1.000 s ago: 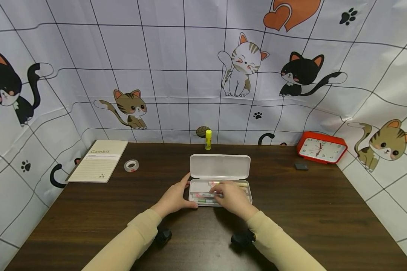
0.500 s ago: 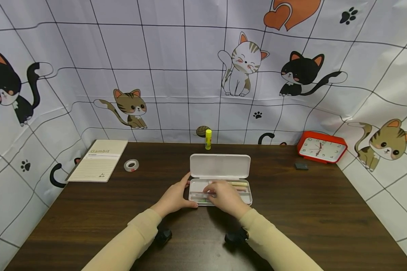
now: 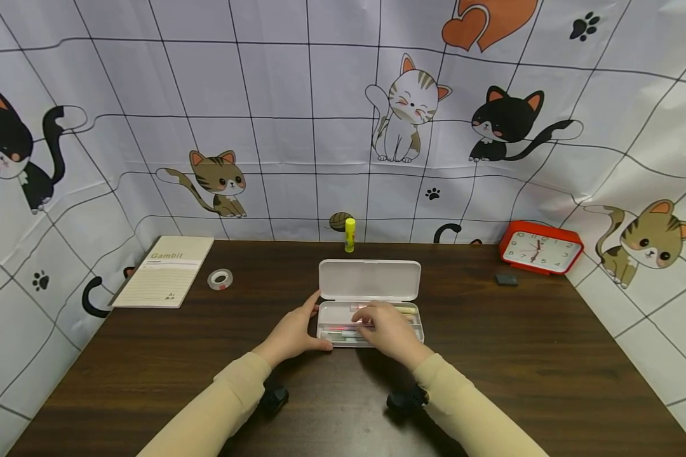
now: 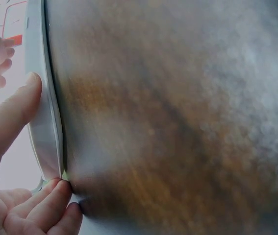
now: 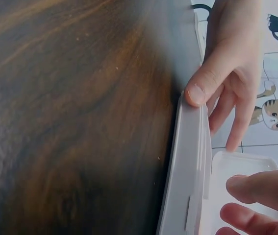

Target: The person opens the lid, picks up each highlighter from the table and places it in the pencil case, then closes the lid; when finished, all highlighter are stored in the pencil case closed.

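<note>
An open white pencil case point(image 3: 334, 312) lies on the table, its lid point(image 3: 369, 279) tipped back behind it. My left hand point(image 3: 288, 331) grips its left end, the thumb on the near side and fingers round the far corner. Several pens point(image 3: 342, 334) lie in the front compartment, and a yellowish one point(image 3: 407, 310) shows at the back right. My right hand point(image 3: 391, 331) is over the case with bent fingers, hiding part of the inside. In the right wrist view, this hand's thumb and fingers point(image 5: 246, 188) stand apart with nothing visible between them.
A yellow glue stick point(image 3: 350, 235) stands behind the case. At the left are a notepad point(image 3: 162, 273) and a tape roll point(image 3: 220, 279). At the right back stand a red clock point(image 3: 542, 247) and, before it, a small dark block point(image 3: 506, 280).
My right hand moved slightly left over the case, then back right, uncovering pens in the front compartment again. My left hand keeps its grip on the case.
</note>
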{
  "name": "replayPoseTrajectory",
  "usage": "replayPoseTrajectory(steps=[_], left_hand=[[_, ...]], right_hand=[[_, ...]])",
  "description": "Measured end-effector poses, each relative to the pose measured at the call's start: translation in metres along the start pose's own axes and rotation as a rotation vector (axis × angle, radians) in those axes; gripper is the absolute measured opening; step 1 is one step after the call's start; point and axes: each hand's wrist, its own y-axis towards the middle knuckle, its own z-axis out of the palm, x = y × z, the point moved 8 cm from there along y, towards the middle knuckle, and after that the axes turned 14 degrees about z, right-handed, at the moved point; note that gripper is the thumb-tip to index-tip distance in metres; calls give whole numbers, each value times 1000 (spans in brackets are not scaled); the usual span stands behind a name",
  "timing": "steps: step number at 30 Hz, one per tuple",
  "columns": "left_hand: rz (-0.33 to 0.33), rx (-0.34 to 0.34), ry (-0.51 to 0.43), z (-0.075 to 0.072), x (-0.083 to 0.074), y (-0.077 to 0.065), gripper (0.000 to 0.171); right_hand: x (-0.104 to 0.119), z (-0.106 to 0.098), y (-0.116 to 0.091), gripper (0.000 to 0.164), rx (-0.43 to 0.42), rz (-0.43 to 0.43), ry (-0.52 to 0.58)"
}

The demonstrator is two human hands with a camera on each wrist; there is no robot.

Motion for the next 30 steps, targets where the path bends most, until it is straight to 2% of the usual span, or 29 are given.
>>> replayPoseTrajectory(steps=[5, 13, 30], left_hand=[[-8, 1, 2, -1, -1, 0, 110], [-7, -4, 3, 0, -1, -1, 111], [-3, -7, -9, -1, -2, -1, 111]], right_hand=[[-6, -6, -1, 9, -23, 15, 31], [-23, -18, -5, 7, -43, 100, 51], [-72, -35, -17, 7, -106, 201, 111]])
